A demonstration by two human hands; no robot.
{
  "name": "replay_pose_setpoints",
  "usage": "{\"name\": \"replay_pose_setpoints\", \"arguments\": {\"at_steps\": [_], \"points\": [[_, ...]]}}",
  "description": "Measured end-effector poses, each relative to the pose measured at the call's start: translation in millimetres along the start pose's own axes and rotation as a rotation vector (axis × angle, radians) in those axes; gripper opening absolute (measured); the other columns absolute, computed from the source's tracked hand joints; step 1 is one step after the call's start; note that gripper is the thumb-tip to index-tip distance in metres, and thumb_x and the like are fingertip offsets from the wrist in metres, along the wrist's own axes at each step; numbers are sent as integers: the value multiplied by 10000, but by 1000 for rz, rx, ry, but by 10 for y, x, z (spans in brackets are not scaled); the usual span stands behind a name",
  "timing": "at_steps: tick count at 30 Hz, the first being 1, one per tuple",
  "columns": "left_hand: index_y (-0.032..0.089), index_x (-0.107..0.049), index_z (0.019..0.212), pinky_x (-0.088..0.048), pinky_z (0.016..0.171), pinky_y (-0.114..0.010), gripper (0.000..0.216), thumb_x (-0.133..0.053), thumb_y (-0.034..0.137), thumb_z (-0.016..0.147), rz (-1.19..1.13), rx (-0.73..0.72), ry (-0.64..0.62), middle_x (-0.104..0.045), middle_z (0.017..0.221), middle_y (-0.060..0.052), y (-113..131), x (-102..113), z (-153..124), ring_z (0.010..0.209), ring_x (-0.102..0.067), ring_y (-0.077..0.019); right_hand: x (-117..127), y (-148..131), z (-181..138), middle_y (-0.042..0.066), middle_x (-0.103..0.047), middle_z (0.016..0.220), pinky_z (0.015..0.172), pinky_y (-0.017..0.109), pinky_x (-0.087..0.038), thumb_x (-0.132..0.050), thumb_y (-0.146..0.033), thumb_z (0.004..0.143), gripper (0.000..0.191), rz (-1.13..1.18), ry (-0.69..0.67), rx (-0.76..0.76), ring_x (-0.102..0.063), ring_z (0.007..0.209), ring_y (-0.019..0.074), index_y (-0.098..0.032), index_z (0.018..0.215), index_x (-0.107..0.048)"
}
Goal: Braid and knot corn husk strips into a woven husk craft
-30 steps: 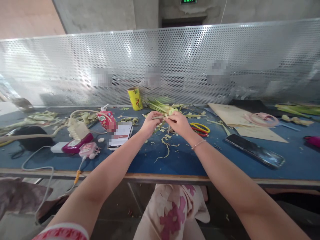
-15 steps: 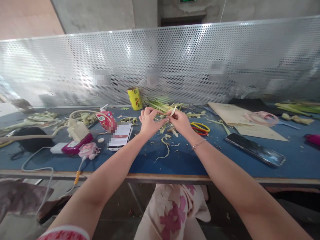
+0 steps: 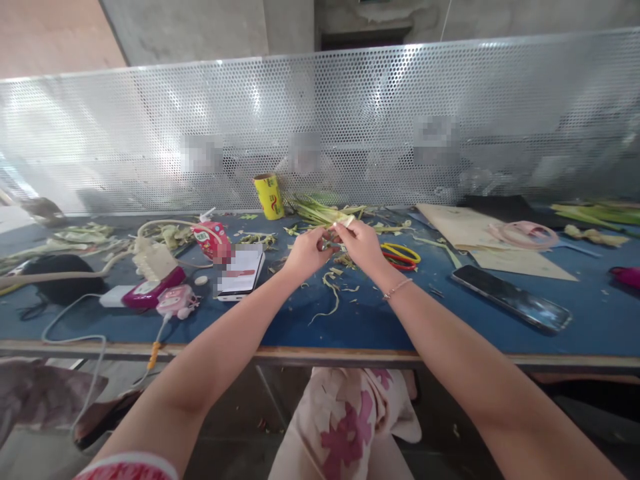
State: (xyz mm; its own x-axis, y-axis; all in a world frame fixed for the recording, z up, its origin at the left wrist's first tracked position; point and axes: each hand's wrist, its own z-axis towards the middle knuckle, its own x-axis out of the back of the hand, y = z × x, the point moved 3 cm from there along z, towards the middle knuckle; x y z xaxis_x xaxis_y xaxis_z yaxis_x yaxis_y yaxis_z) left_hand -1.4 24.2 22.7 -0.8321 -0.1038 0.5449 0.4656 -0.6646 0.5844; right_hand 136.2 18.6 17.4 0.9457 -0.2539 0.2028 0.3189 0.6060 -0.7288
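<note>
My right hand [image 3: 361, 244] pinches a pale plant strip [image 3: 347, 221] over the middle of the table. Close against it, my left hand [image 3: 309, 253] has its fingers curled and pressed together; what lies between them is hidden. Just behind both hands lies a bundle of long green stalks [image 3: 316, 211]. Below the hands, thin peeled plant shreds [image 3: 329, 299] are scattered on the blue tabletop [image 3: 370, 327]. Scissors with yellow and red handles [image 3: 403, 255] rest right of my right wrist.
A yellow roll [image 3: 269, 197] stands by the perforated metal screen [image 3: 345, 107]. On the left are a red packet [image 3: 212, 241], a phone showing a lit screen [image 3: 241, 270] and cables. A dark phone [image 3: 511, 297] and brown paper sheets [image 3: 455, 227] lie to the right.
My left hand has turned, lowered slightly and moved right, its fingers curling in beside my right hand. My right hand stays in nearly the same place, and less of the pale strip shows.
</note>
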Motion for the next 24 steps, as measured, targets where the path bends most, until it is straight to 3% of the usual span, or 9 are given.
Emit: {"name": "replay_pose_setpoints", "arguments": {"at_steps": [7, 11, 14, 18, 24], "points": [[190, -623, 818, -313, 602, -249, 140, -678, 227, 695, 15, 27, 7, -484, 509, 48, 5, 4, -21, 523, -431, -117, 39, -89, -3, 43, -500, 643, 716, 355, -423, -493, -488, 858, 440, -214, 68, 188, -510, 697, 187, -213, 515, -511], [193, -610, 838, -329, 601, -260, 222, -713, 291, 667, 21, 97, -36, -533, 531, 29, -17, -44, -35, 536, -473, -137, 33, -114, -14, 30, -456, 622, 667, 336, -399, -513, -439, 853, 425, -242, 65, 222, -467, 652, 170, -215, 494, -475], [196, -605, 860, -346, 616, -263, 299, -751, 282, 613, -19, 140, -37, -573, 583, 10, -41, -73, -44, 576, -502, -150, 10, -141, -25, 30, -480, 634, 663, 330, -402, -541, -392, 835, 342, -254, 32, 208, -473, 655, 171, -216, 542, -541], [195, -612, 822, -357, 626, -258, 222, -713, 189, 624, -61, 116, -41, -573, 599, 12, -94, -85, -34, 578, -500, -139, -17, -161, -51, 43, -587, 712, 720, 339, -418, -564, -345, 814, 190, -210, 6, 188, -532, 734, 194, -219, 697, -646], [182, -625, 795, -388, 635, -249, 162, -617, 96, 658, -79, 55, -86, -581, 610, 20, -88, -73, -11, 586, -523, -122, -49, -74, -54, 13, -594, 673, 656, 336, -444, -568, -387, 810, 200, 61, -25, -26, -572, 624, 175, -225, 903, -638]]}}
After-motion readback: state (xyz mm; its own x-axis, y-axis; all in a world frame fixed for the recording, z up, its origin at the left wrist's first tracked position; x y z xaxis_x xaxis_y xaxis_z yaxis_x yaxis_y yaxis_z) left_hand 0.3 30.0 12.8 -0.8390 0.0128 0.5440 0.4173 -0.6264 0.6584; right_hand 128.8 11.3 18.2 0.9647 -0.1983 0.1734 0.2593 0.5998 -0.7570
